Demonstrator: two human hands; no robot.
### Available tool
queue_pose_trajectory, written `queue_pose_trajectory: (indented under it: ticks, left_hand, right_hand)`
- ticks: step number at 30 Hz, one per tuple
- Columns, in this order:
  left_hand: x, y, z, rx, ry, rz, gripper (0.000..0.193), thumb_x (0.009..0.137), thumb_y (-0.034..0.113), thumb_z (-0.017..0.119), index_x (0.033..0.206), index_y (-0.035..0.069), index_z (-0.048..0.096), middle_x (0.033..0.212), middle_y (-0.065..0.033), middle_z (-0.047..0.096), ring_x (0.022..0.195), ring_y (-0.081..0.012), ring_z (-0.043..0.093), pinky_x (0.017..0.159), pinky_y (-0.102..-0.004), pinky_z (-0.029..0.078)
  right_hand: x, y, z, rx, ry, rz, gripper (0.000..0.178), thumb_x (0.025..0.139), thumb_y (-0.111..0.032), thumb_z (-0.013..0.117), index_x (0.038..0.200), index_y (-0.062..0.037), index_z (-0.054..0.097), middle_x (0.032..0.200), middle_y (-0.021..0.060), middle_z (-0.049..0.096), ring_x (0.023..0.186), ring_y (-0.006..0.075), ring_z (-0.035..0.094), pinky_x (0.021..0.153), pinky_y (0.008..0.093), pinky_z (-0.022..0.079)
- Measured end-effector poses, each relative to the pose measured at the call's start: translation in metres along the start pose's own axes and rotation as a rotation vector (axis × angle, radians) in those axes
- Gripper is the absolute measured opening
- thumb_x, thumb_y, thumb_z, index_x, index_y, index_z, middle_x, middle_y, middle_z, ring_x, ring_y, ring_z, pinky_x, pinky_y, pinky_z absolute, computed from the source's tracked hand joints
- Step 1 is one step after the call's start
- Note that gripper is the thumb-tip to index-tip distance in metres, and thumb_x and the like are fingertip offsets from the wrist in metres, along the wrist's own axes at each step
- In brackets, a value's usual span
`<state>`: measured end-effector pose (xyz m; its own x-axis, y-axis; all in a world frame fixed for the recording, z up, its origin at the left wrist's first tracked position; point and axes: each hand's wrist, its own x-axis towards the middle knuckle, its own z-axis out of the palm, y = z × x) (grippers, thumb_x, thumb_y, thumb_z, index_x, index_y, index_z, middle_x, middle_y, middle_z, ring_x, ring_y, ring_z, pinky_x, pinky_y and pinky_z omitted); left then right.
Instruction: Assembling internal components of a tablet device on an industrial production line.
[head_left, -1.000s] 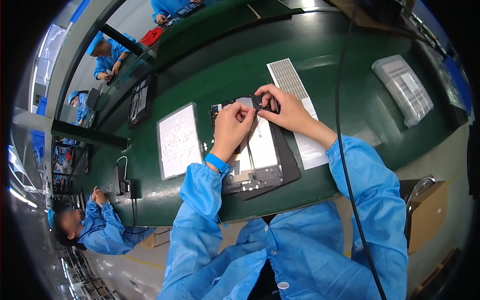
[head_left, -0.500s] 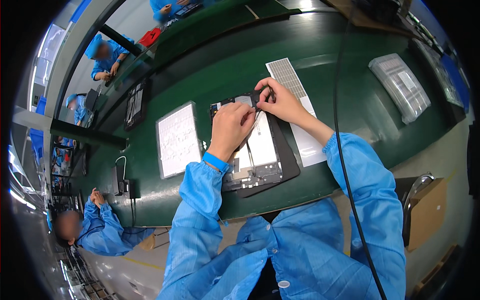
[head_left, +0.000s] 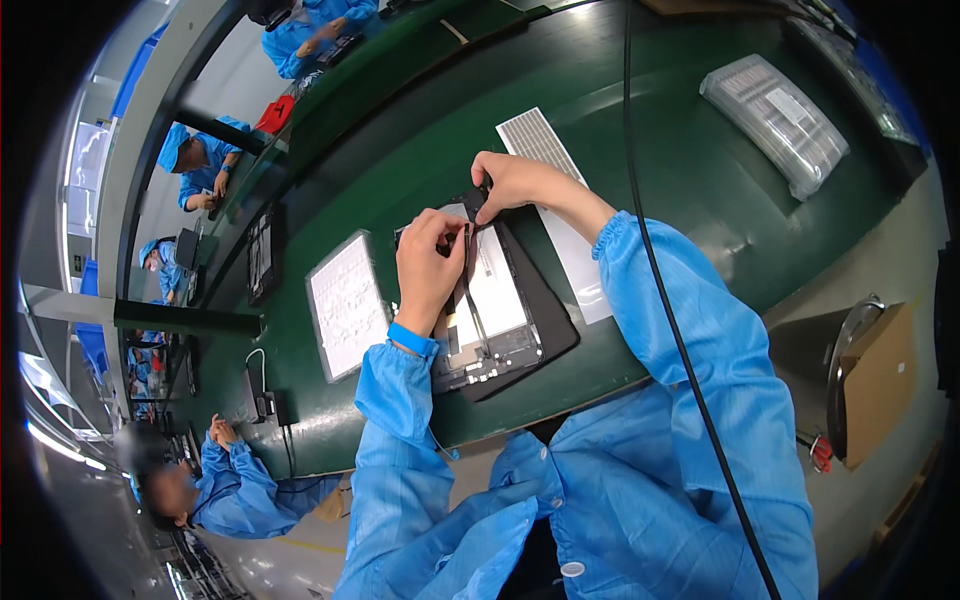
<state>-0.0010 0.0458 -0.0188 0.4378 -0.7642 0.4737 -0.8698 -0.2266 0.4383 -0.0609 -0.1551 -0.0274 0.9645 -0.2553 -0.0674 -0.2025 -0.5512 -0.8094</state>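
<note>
An opened tablet (head_left: 497, 285) lies before me, its pale inner panel and dark circuit parts showing. A dark flat ribbon cable (head_left: 471, 300) runs along it. My left hand (head_left: 428, 268), with a blue band at the wrist, is closed over the upper part of the tablet, thumb and finger pinching the cable's upper end. My right hand (head_left: 515, 187) is at the tablet's far edge, fingers closed around something small and dark that I cannot make out. Beneath the tablet a black flat panel (head_left: 552, 325) sticks out to the right.
Left of the tablet is a clear tray with white pieces (head_left: 345, 305). A label sheet (head_left: 560, 225) lies right. A wrapped pack (head_left: 775, 125) sits far right. A black cable (head_left: 668, 300) hangs across the view. Co-workers (head_left: 235, 475) sit at the left and beyond.
My hands have drawn a little apart: the left one has come away from the right one's fingertips. The whole view has shifted slightly, with my right hand still at the tablet's far edge.
</note>
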Motion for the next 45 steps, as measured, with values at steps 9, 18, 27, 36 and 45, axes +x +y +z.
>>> queue_pose_trajectory:
  ticks: [9,18,27,36,45]
  left_hand:
    - [0.009,-0.009,-0.01,0.076,-0.032,-0.017,0.017,0.084,0.011,0.074,0.097,0.005,0.066,0.096,-0.0075,0.064,0.089,-0.0267,0.06,0.081,-0.0369,0.045]
    - [-0.079,0.014,-0.034,-0.416,0.022,-0.201,0.041,0.101,0.014,0.05,0.141,0.003,0.048,0.159,-0.016,0.036,0.153,-0.0338,0.018,0.123,-0.0446,0.014]
    - [-0.03,0.046,-0.06,-0.349,-0.305,0.06,0.027,0.098,0.015,0.055,0.123,0.009,0.065,0.149,-0.0178,0.045,0.148,-0.0391,0.029,0.121,-0.0491,0.022]
    - [0.047,0.033,0.044,0.004,-0.581,0.46,0.034,0.104,0.032,0.048,0.132,0.031,0.066,0.152,-0.0207,0.042,0.143,-0.0387,0.036,0.122,-0.0553,0.017]
    - [0.039,0.04,0.046,0.003,-0.493,0.434,0.033,0.103,0.028,0.047,0.126,0.025,0.07,0.144,-0.0109,0.053,0.133,-0.0285,0.049,0.122,-0.0517,0.023]
  right_hand:
    - [-0.043,-0.002,0.001,-0.119,0.221,-0.092,0.058,0.07,-0.039,0.088,0.103,-0.0064,0.053,0.083,0.0134,0.067,0.082,0.0315,0.068,0.071,0.0407,0.05]
    - [-0.126,-0.011,0.024,-0.086,0.237,-0.273,0.02,0.089,-0.013,0.07,0.096,-0.0038,0.053,0.074,0.0176,0.068,0.069,0.0357,0.068,0.063,0.0439,0.052]
    - [-0.111,0.027,-0.049,0.188,0.539,-0.276,0.029,0.102,-0.029,0.056,0.109,-0.0066,0.073,0.067,0.005,0.067,0.057,0.0117,0.06,0.058,0.0297,0.049]
    - [-0.111,0.074,-0.058,0.581,0.463,-0.087,0.028,0.099,-0.028,0.064,0.108,-0.0013,0.071,0.078,0.0017,0.065,0.059,0.0053,0.055,0.051,0.0207,0.043]
    - [-0.115,0.075,-0.065,0.587,0.369,-0.086,0.029,0.098,-0.028,0.065,0.107,-0.0001,0.07,0.084,0.0062,0.071,0.062,0.0069,0.058,0.054,0.0211,0.046]
